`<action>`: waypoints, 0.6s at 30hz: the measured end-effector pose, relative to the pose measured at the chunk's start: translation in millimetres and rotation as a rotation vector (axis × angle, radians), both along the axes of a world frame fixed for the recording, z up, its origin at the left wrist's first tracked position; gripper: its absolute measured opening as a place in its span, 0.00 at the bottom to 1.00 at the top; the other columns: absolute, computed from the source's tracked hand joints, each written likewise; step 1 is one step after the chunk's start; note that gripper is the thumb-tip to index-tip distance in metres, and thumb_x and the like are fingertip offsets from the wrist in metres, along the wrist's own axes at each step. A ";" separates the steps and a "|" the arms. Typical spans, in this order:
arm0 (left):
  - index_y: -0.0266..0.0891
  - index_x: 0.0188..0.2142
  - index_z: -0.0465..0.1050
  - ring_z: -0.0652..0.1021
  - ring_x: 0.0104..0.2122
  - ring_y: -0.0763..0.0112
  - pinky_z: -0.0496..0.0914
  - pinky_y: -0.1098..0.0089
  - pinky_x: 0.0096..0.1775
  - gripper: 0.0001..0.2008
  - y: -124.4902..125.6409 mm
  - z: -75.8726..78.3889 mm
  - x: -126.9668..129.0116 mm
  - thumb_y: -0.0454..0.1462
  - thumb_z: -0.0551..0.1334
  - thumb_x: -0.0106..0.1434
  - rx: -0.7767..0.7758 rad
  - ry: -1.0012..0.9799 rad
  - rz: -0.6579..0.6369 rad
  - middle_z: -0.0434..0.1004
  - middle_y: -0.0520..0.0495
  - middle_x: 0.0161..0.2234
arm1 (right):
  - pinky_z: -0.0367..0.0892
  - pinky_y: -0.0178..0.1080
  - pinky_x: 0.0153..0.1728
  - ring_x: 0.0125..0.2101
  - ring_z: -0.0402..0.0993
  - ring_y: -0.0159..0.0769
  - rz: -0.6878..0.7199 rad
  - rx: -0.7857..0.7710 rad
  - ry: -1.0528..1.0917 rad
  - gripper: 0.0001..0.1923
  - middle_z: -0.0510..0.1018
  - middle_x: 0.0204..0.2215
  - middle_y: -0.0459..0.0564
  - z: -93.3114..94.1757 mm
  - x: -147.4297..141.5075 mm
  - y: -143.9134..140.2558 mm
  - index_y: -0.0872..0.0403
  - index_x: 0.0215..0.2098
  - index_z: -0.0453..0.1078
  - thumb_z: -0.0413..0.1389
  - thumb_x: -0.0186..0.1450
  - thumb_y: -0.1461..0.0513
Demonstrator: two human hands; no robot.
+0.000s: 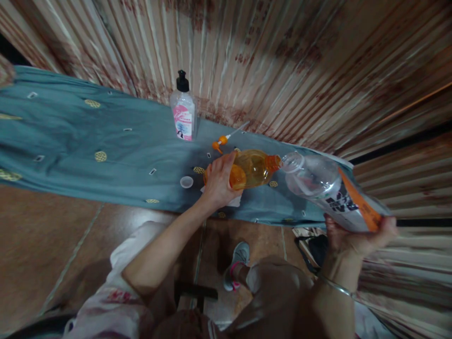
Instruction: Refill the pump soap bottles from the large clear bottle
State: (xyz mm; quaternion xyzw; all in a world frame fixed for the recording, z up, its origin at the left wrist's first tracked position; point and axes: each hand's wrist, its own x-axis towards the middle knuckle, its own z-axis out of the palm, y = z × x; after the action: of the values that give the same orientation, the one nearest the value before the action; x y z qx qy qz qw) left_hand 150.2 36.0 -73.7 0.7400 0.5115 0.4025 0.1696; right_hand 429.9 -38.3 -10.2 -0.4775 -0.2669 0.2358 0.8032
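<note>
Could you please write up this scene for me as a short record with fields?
Left hand: fingers around an amber bottle
Right hand: holding a large clear bottle, label orange and white
Bottle pose: both tilted, mouths facing each other; whether they touch is unclear
Loose parts: orange pump with a thin tube, lying beyond the amber bottle; small white cap left of it
Standing: black-topped bottle, pink label
Surface: green patterned cloth
Behind: striped curtain

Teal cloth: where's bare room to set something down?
Widest: the teal cloth left of the black-topped bottle and round white piece; a smaller patch lies between those two. Crowded: around the left hand, amber bottle, orange pump and large bottle in the right hand.
</note>
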 end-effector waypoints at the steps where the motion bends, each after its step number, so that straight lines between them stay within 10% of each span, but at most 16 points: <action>1: 0.41 0.64 0.47 0.66 0.58 0.48 0.61 0.47 0.57 0.50 -0.1 0.4 0.1 0.38 0.70 0.45 0.002 -0.002 0.000 0.62 0.36 0.60 | 0.68 0.36 0.17 0.29 0.72 0.36 0.004 0.004 0.002 0.30 0.71 0.32 0.47 -0.2 0.5 -0.1 0.54 0.36 0.72 0.55 0.43 0.43; 18: 0.39 0.63 0.48 0.65 0.58 0.48 0.60 0.47 0.57 0.49 -1.1 1.1 -0.1 0.37 0.71 0.44 0.001 -0.006 0.004 0.63 0.36 0.59 | 0.66 0.36 0.18 0.30 0.70 0.37 -0.026 -0.002 0.020 0.30 0.71 0.32 0.48 1.8 -2.0 0.6 0.55 0.35 0.71 0.55 0.42 0.43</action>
State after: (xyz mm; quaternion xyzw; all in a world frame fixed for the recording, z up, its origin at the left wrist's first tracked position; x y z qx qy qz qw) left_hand 150.1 35.0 -72.5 0.7378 0.5124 0.4052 0.1699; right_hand 427.9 -37.7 -8.4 -0.4792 -0.2525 0.2305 0.8084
